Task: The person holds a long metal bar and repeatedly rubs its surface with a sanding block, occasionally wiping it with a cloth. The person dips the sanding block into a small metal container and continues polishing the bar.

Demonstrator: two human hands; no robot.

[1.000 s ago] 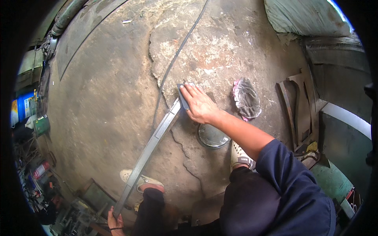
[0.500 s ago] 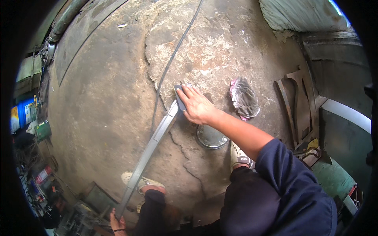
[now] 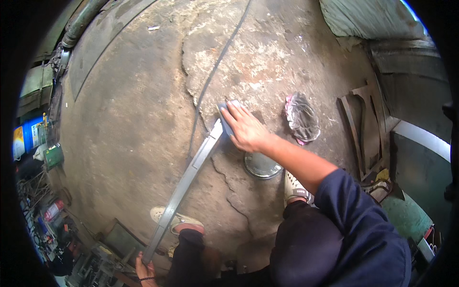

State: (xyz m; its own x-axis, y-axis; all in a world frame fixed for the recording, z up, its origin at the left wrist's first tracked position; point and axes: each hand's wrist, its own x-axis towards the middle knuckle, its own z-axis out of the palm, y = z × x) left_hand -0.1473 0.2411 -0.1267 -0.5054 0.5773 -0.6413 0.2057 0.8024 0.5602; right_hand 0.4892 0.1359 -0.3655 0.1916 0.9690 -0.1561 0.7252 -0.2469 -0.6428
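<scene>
A long grey metal bar [image 3: 184, 184] slants across the middle, from the lower left up toward the centre. My left hand [image 3: 143, 269], with a dark bracelet at the wrist, is closed round its lower end. At the upper end, my right hand [image 3: 246, 128] presses a dark grey piece of sandpaper [image 3: 226, 118] against the bar, fingers stretched over it and thumb below. The underside of the sandpaper is hidden. Below my right wrist, a round metal-rimmed lid or tin [image 3: 263, 166] lies on the floor.
A crumpled grey and pink cloth [image 3: 302, 117] lies right of my right hand. A black cable [image 3: 220, 60] runs over the cracked concrete floor [image 3: 129, 115]. Metal frame pieces [image 3: 358, 129] lean at the right. Tools and clutter [image 3: 52, 225] crowd the left, near a green container [image 3: 53, 156].
The whole view has shifted slightly, so floor, bar and hands appear a little farther right. My right hand stays at the bar's upper end with the sandpaper; my left still grips the lower end.
</scene>
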